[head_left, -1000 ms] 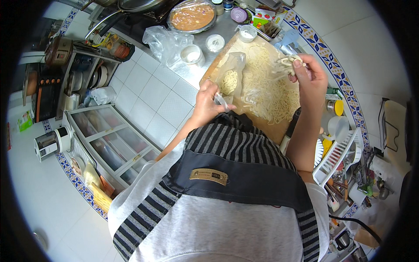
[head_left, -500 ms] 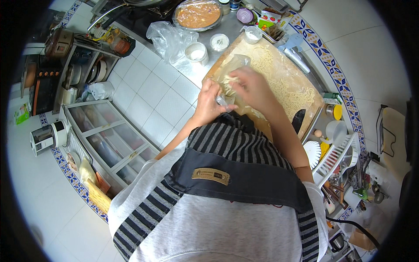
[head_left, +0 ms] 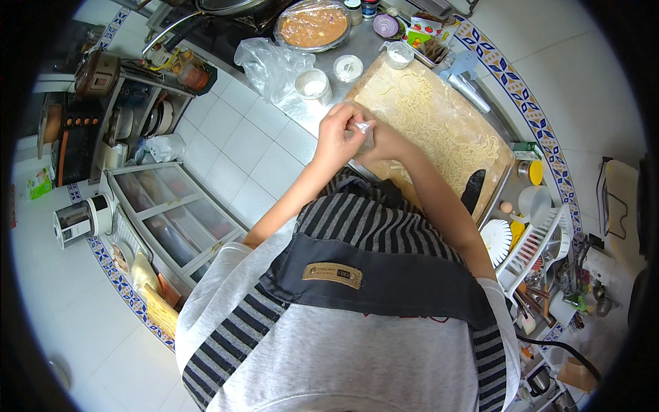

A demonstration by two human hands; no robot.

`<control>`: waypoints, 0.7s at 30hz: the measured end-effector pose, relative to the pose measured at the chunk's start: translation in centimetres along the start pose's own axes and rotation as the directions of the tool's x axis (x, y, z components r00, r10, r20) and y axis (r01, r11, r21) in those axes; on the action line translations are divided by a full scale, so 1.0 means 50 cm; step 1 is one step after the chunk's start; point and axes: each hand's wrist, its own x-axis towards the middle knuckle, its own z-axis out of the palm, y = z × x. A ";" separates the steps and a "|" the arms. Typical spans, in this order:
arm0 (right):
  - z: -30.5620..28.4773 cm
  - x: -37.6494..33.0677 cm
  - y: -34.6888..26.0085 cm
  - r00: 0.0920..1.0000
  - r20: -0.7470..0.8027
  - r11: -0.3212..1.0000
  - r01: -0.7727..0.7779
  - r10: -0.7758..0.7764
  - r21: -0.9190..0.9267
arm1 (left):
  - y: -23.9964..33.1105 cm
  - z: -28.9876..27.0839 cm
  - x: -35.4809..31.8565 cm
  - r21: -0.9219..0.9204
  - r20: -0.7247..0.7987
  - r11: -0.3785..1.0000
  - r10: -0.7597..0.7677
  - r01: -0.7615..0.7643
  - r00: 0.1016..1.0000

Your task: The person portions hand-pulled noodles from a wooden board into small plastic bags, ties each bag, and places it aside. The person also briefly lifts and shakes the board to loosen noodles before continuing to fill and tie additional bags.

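My left hand [head_left: 335, 139] and my right hand [head_left: 382, 142] meet at the near corner of a wooden board [head_left: 391, 86]. Both pinch a small clear plastic bag [head_left: 363, 129] between the fingers. Loose yellow noodles [head_left: 439, 127] lie spread over the board beyond my hands. A dark knife [head_left: 473, 190] rests at the board's right end. My forearms come up from my striped, aproned body below.
Two small white bowls [head_left: 313, 84] and a crumpled plastic bag [head_left: 271, 65] sit on the metal counter left of the board. A covered dish of orange sauce [head_left: 312, 26] stands at the back. A dish rack [head_left: 542, 244] with plates is at right. Glass-fronted cabinet [head_left: 165, 216] at left.
My right hand came back from the far end of the board to the near corner. Both hands now close together on the small plastic bag, which looks bunched up.
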 end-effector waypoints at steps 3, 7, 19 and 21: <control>0.003 0.024 -0.014 0.937 -0.262 0.973 -0.226 0.231 0.050 | -0.012 -0.005 0.017 -0.187 0.091 0.974 0.148 -0.129 0.985; -0.049 0.015 -0.091 0.908 -0.361 0.976 -0.186 0.214 0.111 | -0.057 -0.039 0.032 -0.085 0.073 0.978 0.197 -0.191 0.978; -0.235 -0.010 -0.252 0.862 -0.384 0.925 -0.216 0.330 0.311 | 0.012 0.076 0.116 -0.580 0.802 0.679 0.376 0.451 0.464; -0.235 -0.041 -0.274 0.778 -0.605 0.984 -0.105 0.170 0.142 | 0.014 0.068 0.110 -0.529 0.822 0.673 0.253 0.518 0.510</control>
